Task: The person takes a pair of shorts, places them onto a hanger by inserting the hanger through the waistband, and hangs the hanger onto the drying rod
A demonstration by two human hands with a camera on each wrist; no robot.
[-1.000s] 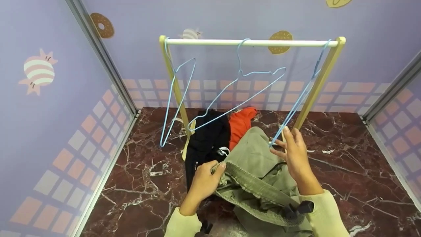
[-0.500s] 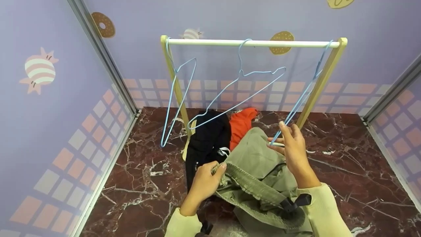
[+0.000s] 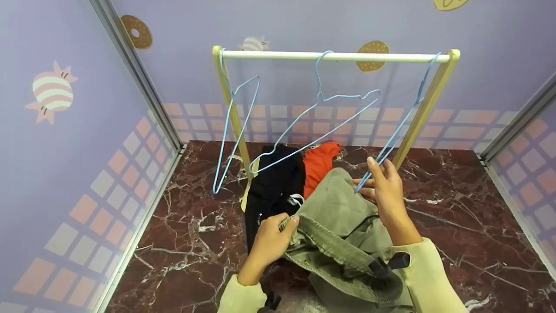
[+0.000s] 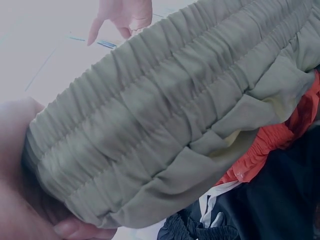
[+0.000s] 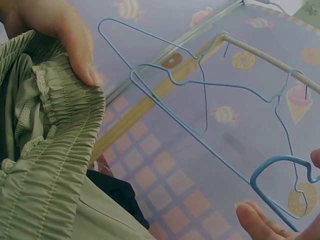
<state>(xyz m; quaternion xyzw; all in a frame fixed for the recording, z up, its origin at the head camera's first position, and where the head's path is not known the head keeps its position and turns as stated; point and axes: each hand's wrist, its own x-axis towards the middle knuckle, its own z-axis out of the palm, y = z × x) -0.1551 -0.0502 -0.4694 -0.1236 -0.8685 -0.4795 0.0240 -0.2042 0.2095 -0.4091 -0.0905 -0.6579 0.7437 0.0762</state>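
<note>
My left hand [image 3: 273,239] pinches the gathered elastic waistband of olive-green pants [image 3: 334,195]. In the left wrist view the waistband [image 4: 150,100] runs slanting up from that hand. The waist opening faces up, and a dark cord shows beside it. My right hand [image 3: 388,200] is at the lower end of the right-hand blue wire hanger [image 3: 393,137], thumb and fingers apart on either side of the wire. Seen from the right wrist, the near hanger corner [image 5: 270,162] lies between thumb and fingertips [image 5: 250,215]. The pants cover part of the floor pile.
A wooden rack with a white rod [image 3: 278,55] also carries a middle hanger [image 3: 319,98] and a left hanger [image 3: 230,130]. Black clothing [image 3: 273,187] and a red garment [image 3: 319,165] lie on the dark marbled floor [image 3: 186,261]. Patterned walls [image 3: 87,130] enclose the space.
My right hand has moved slightly up and left along the hanger's lower end. The left hand keeps its hold on the waistband, and the hangers stay nearly in place.
</note>
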